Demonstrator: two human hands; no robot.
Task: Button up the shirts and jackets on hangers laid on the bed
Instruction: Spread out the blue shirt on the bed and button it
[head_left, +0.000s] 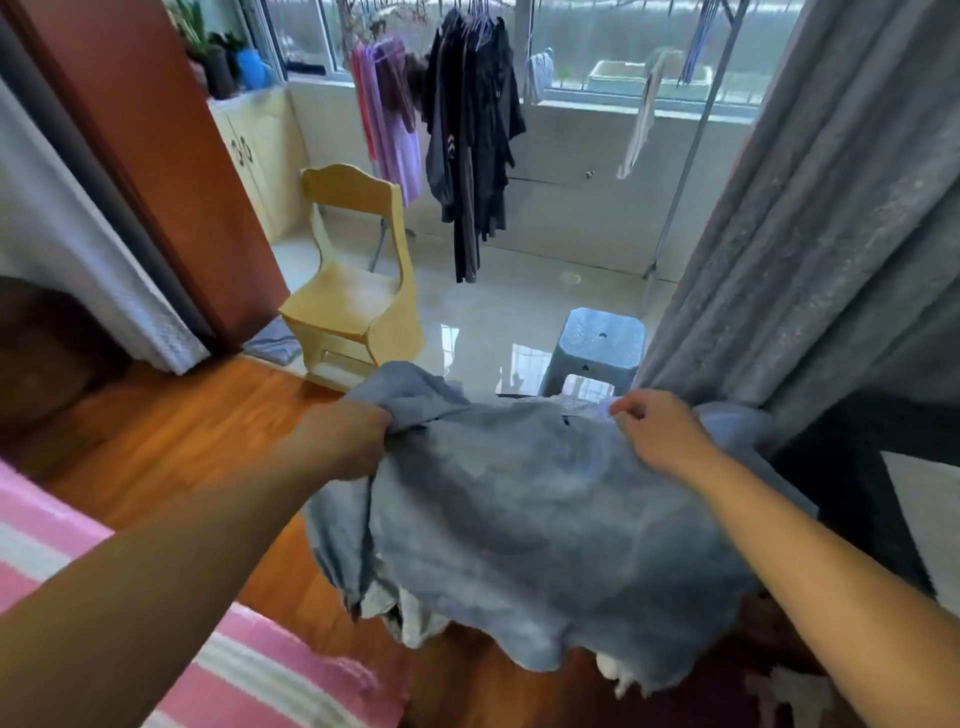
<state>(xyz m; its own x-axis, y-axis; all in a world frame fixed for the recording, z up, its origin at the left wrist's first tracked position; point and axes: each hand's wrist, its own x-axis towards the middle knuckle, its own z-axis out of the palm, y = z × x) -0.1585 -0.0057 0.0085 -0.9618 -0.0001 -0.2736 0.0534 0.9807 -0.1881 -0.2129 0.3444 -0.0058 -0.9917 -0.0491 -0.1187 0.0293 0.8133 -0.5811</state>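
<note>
A faded blue denim shirt (530, 519) hangs in the air in front of me, spread between both hands above the wooden floor. My left hand (345, 439) grips a bunched fold of it at the upper left. My right hand (660, 434) pinches its upper right edge between thumb and fingers. The shirt's lower hem droops toward me, with pale fabric showing under it. No hanger is visible. The bed (249, 670) with a pink and white striped cover lies at the lower left.
A small wooden chair (358, 291) and a blue plastic stool (597, 345) stand on the tiled balcony floor ahead. Dark and purple clothes (467, 135) hang from a rail there. A grey curtain (810, 234) falls on the right, a brown door frame (156, 156) on the left.
</note>
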